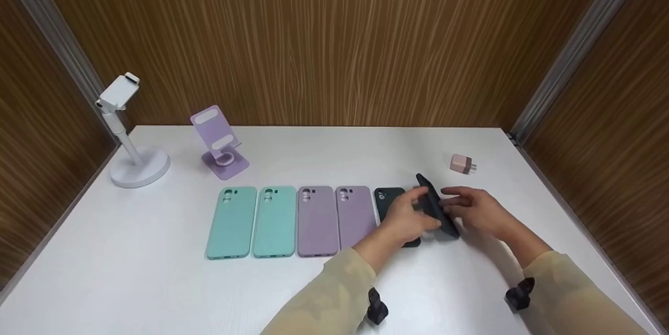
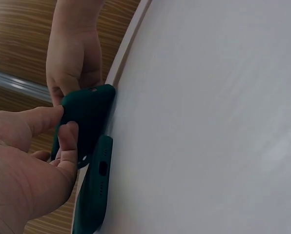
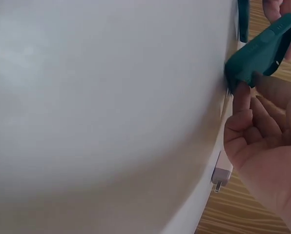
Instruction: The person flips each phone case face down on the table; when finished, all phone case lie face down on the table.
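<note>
A dark green phone case (image 1: 435, 204) stands tilted on its long edge at the right end of a row of cases. My left hand (image 1: 403, 220) holds it from the left, index finger near the far end and thumb near the close end. From the other side, my right hand (image 1: 478, 212) pinches the case's edge, thumb and index finger showing on it in the right wrist view (image 3: 258, 53). Just left of it, another dark green phone case (image 2: 94, 190) lies on the table, partly hidden by my left hand in the head view.
Two purple cases (image 1: 317, 220) and two mint cases (image 1: 232, 222) continue the row leftward. Behind them stand a purple phone stand (image 1: 214, 131) and a white phone stand (image 1: 140, 168). A pink charger plug (image 1: 460, 163) lies beyond my right hand. Wood-grain panels (image 1: 313, 42) enclose the white table.
</note>
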The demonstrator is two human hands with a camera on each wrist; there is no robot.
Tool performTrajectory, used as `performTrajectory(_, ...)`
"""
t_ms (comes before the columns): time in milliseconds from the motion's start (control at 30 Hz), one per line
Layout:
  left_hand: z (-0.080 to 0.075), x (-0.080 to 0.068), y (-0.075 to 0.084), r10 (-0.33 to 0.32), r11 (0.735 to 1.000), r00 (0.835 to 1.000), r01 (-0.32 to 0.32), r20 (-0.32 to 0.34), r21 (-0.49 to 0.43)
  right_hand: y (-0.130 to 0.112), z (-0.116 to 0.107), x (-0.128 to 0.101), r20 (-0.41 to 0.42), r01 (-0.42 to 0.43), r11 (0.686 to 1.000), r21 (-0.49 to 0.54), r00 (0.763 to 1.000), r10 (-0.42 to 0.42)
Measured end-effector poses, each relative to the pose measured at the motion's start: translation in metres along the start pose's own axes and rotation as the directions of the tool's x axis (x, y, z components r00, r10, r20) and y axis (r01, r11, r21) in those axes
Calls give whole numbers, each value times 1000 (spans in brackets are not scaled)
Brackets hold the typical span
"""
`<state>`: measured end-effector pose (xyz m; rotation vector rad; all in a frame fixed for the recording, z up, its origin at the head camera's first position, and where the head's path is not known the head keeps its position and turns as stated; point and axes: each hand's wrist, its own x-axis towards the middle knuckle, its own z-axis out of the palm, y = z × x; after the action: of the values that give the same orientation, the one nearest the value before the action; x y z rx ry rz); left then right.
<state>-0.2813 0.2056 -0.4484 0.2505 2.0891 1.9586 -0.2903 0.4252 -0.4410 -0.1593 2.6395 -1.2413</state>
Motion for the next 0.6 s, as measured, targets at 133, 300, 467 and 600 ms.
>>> performTrajectory(133, 2, -2, 1, 3, 998, 1000, -1, 27, -58, -3, -3, -4, 28, -22, 998, 52, 999, 20)
performTrajectory(300, 3, -2, 0, 30, 999, 998, -28, 49, -44, -5, -5, -7, 55, 3, 994, 110, 998, -9)
performTrajectory(467, 4, -2, -2, 38, 999, 998, -36, 56, -27, -5, -8, -9, 82, -13, 986, 164, 997, 0)
performTrajectory(600, 5, -2, -1, 28, 1000, 998, -27, 56, -11, -7, -11, -12, 98, -14, 986, 168, 995, -3)
